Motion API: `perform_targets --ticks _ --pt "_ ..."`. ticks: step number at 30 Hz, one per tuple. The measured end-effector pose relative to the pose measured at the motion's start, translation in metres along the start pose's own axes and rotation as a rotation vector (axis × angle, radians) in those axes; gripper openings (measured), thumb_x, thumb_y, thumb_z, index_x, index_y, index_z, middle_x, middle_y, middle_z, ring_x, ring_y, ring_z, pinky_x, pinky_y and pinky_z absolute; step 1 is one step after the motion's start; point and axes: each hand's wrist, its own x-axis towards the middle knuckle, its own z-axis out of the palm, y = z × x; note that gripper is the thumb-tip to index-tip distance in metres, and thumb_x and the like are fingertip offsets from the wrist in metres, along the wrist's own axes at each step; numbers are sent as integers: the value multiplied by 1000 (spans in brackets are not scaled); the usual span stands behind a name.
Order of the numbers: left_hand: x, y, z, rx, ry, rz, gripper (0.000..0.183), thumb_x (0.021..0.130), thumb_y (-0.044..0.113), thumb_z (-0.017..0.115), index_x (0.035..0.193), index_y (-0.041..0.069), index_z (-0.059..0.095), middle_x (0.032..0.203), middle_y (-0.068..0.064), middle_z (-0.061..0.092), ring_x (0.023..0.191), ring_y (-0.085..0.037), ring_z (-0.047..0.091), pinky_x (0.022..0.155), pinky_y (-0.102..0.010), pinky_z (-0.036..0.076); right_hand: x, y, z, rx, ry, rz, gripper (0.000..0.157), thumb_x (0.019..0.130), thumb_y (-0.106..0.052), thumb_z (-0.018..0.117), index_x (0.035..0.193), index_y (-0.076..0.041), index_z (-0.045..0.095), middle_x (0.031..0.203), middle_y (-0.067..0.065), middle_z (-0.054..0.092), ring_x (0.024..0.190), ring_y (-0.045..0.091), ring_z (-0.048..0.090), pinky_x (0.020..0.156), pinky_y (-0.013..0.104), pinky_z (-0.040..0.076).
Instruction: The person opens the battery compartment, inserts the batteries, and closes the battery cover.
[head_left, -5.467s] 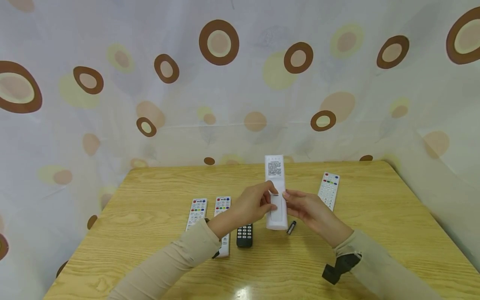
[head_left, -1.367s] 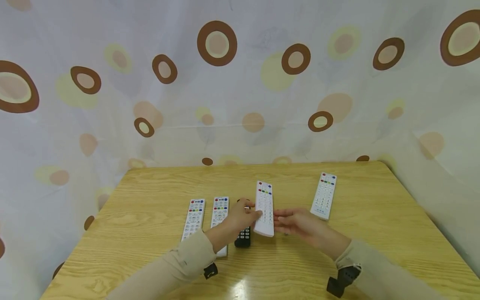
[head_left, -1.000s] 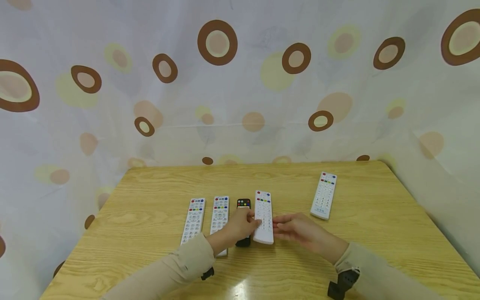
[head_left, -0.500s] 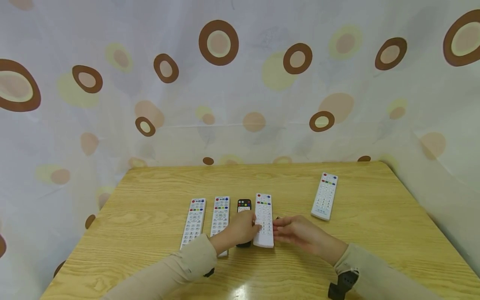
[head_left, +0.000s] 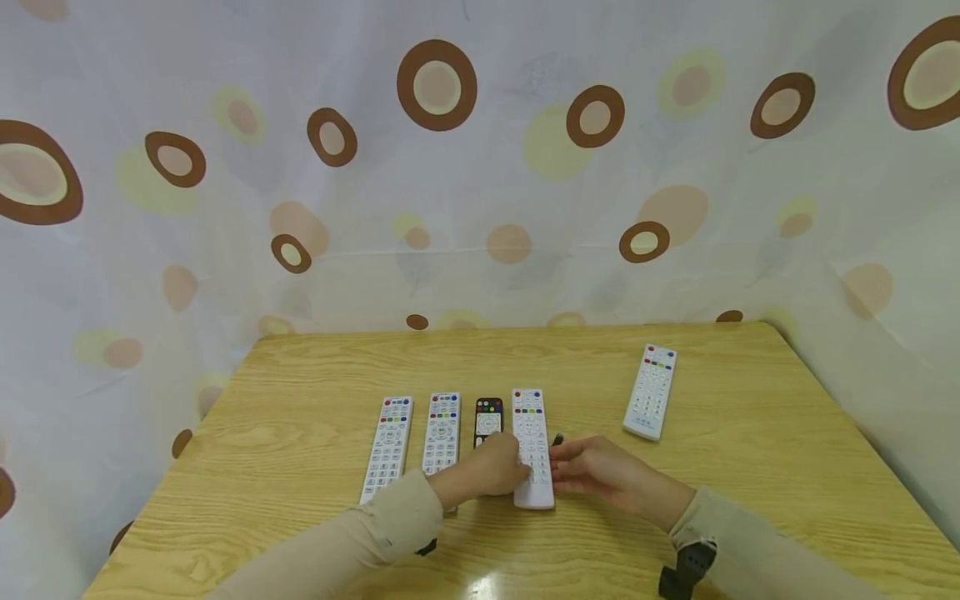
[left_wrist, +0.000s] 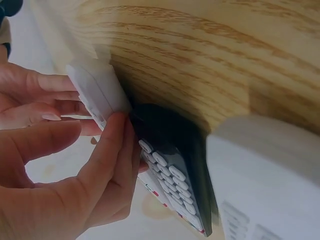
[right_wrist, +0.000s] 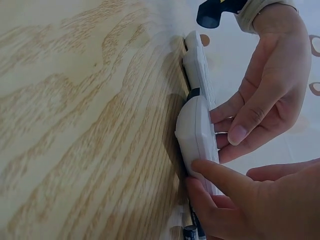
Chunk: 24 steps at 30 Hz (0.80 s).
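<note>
A white remote control [head_left: 532, 446] lies face up on the wooden table, its coloured buttons toward the far side. My left hand [head_left: 491, 467] is at its left edge, straight fingers reaching into the gap beside the black remote [head_left: 488, 421]. In the left wrist view those fingers [left_wrist: 112, 135] touch the white remote's side, while the thumb stands off its button face. My right hand [head_left: 611, 475] is on the other side, fingertips against the right edge. Past these fingertips shows a dark battery [head_left: 558, 439], and its end [right_wrist: 190, 232] appears low in the right wrist view.
Two more white remotes, the outer one [head_left: 387, 446] and the inner one [head_left: 441, 429], lie left of the black one, roughly in a row. Another white remote [head_left: 650, 392] lies apart at the back right. A patterned curtain [head_left: 480, 167] hangs behind the table.
The white remote, first held back up with its battery cover showing, has been turned face up and lowered beside the black remote. Lately it slid slightly nearer and right, with both hands following.
</note>
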Motion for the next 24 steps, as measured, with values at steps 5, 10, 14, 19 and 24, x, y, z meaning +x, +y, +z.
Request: perform_targets --ticks 5,10,14,19,24 --pt "0 1 1 14 -20 15 21 90 9 63 74 -1 55 62 -4 47 52 -11 42 45 -20 33 0 0 0 -5 -17 10 46 92 11 40 133 28 28 122 31 51 102 23 59 96 41 49" --pt "1 0 4 49 1 50 26 89 11 64 68 3 52 60 -2 44 51 -10 40 44 -19 31 -1 -3 1 -26 -21 23 46 91 11 40 132 28 28 117 27 53 97 20 59 94 39 50" --pt "2 -1 5 29 1 43 26 89 12 64 68 4 51 60 -1 44 51 -10 40 44 -20 30 -1 -5 1 -40 -38 33 47 90 11 40 133 28 28 119 26 53 98 19 58 94 37 50" --pt "0 0 4 27 1 46 27 90 12 64 68 3 52 59 -1 43 50 -10 39 44 -19 30 -2 -8 0 -56 -62 40 46 90 11 40 132 29 28 120 28 53 99 19 58 94 37 50" --pt "-1 2 0 41 -4 58 30 92 15 63 67 4 51 59 -1 43 49 -10 39 44 -19 31 -5 -12 -4 -131 -22 42 44 91 8 45 128 28 34 109 21 58 93 17 60 90 35 52"
